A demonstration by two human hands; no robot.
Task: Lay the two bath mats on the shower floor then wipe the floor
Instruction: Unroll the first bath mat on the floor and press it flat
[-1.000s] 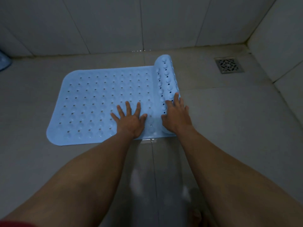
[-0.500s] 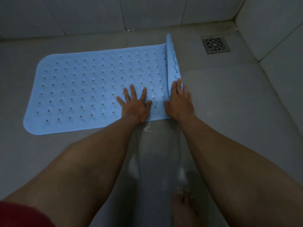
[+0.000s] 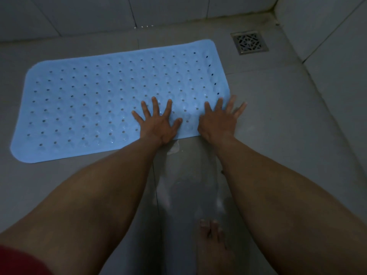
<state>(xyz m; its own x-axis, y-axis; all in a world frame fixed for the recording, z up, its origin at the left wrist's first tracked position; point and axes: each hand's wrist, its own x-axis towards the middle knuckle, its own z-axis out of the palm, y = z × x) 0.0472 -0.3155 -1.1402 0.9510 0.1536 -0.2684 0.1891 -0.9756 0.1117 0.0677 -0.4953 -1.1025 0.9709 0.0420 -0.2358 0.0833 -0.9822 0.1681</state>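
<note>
A light blue bath mat with rows of small holes lies flat on the grey shower floor. My left hand presses on the mat near its front edge, fingers spread and straight. My right hand presses flat on the mat's front right corner, its outer fingers reaching past the edge onto the floor. Only this one mat is in view.
A square metal floor drain sits at the back right near the corner. Tiled walls close the back and right sides. My bare foot stands on wet floor below my arms. A red sleeve edge shows at bottom left.
The rolled right end of the mat has unrolled and now lies flat. My right hand moved rightward with it and spread flat; my left hand stayed pressing.
</note>
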